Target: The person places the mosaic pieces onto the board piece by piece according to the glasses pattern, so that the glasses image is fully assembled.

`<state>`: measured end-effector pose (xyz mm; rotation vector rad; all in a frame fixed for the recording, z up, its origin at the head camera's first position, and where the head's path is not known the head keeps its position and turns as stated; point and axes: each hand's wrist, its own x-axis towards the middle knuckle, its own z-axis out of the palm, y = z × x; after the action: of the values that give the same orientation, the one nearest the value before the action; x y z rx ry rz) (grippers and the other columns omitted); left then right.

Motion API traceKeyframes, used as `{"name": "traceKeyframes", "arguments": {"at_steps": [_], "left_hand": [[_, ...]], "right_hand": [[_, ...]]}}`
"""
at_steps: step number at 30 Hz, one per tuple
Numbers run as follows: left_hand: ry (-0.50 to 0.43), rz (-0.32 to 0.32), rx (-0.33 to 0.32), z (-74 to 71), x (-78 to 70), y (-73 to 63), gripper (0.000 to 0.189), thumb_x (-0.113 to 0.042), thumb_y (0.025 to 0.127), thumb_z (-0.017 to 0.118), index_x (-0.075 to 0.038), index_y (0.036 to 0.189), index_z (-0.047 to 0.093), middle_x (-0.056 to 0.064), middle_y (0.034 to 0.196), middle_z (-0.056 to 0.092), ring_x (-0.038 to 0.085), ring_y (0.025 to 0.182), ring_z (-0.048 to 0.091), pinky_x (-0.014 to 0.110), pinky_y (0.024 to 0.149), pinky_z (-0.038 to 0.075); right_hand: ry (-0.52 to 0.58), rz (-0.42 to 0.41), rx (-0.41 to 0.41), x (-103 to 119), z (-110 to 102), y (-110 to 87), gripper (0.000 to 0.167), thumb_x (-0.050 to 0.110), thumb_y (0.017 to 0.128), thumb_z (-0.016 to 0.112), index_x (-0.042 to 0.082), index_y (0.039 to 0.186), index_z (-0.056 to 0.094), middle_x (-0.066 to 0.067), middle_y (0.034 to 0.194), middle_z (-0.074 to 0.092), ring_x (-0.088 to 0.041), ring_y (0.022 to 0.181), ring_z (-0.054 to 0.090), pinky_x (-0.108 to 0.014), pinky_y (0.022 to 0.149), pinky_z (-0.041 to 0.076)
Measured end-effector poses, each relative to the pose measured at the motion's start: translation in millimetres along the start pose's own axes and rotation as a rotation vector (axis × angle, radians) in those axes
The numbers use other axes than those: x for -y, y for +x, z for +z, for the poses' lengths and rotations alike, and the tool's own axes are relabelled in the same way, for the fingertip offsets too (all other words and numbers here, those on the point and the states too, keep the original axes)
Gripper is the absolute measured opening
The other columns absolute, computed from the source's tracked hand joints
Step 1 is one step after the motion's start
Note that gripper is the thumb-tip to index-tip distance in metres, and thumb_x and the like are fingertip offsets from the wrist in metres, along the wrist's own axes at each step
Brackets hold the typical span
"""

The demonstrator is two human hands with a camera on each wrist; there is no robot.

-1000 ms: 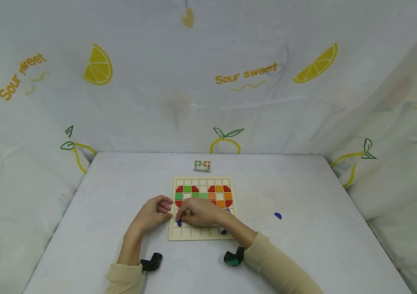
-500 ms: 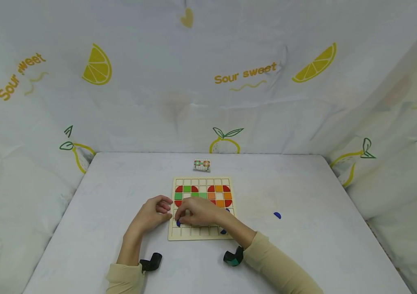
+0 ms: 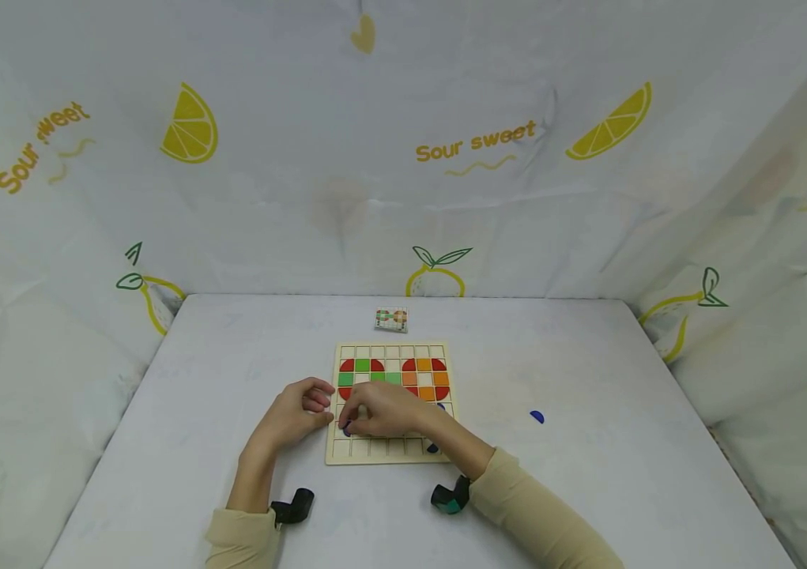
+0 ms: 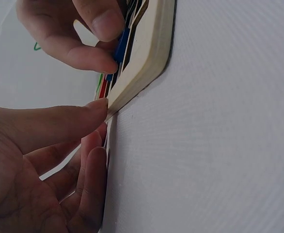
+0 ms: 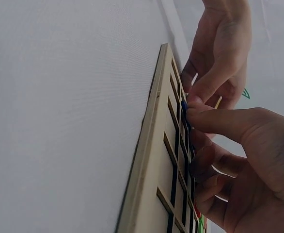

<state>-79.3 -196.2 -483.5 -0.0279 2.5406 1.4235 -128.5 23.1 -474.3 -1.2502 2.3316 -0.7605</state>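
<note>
In the head view a square wooden grid board (image 3: 390, 452) lies on the table, with red, green and orange tiles in its upper rows. My right hand (image 3: 387, 409) reaches over the board's left side, thumb and fingertips pinching a small blue half-round tile (image 3: 346, 431) at the grid. The left wrist view has this blue tile (image 4: 122, 44) low in a cell by the board's edge. Beside the left edge, my left hand (image 3: 294, 412) has its thumb (image 4: 84, 119) touching the board's side and its other fingers loosely bent. Part of the grid is hidden beneath my right hand.
A small pattern card (image 3: 392, 319) lies behind the board. Another blue half-round tile (image 3: 537, 416) is on the table to the right. One more blue tile (image 3: 433, 448) rests at the board's lower right, and a further blue tile (image 3: 441, 406) shows past my right wrist.
The blue tile under my right fingertips has shifted and turned slightly, with less of it showing now. Both hands keep nearly the same place.
</note>
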Motion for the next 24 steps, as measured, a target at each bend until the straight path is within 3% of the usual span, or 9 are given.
{"name": "traceKeyframes", "arguments": {"at_steps": [13,19,24], "left_hand": [[0.016,-0.007,-0.013,1.7,0.8,-0.5,0.035,0.001,0.090,0.081,-0.003,0.123,0.071,0.009,0.105,0.070,0.017,0.092,0.064,0.028,0.083,0.052],[0.020,-0.007,-0.019,2.9,-0.5,-1.0,0.035,0.000,0.090,0.082,-0.003,0.123,0.071,0.009,0.105,0.070,0.016,0.092,0.064,0.027,0.083,0.053],[0.017,-0.011,-0.021,3.5,-1.3,-1.1,0.035,0.001,0.090,0.082,-0.002,0.123,0.070,0.009,0.105,0.070,0.016,0.092,0.063,0.027,0.083,0.053]], "right_hand": [[0.048,0.000,-0.017,-3,-8,-12.1,0.016,0.016,0.104,0.072,0.016,0.115,0.084,0.003,0.105,0.075,-0.001,0.081,0.055,-0.016,0.074,0.049],[0.135,0.027,-0.045,-9,-21,-32.3,0.015,0.018,0.102,0.073,0.015,0.112,0.084,0.002,0.103,0.073,-0.002,0.077,0.056,-0.019,0.072,0.051],[0.125,0.041,-0.086,-20,-30,-53.4,0.015,0.022,0.102,0.075,0.015,0.112,0.084,0.003,0.104,0.076,-0.005,0.078,0.058,-0.020,0.072,0.053]]}}
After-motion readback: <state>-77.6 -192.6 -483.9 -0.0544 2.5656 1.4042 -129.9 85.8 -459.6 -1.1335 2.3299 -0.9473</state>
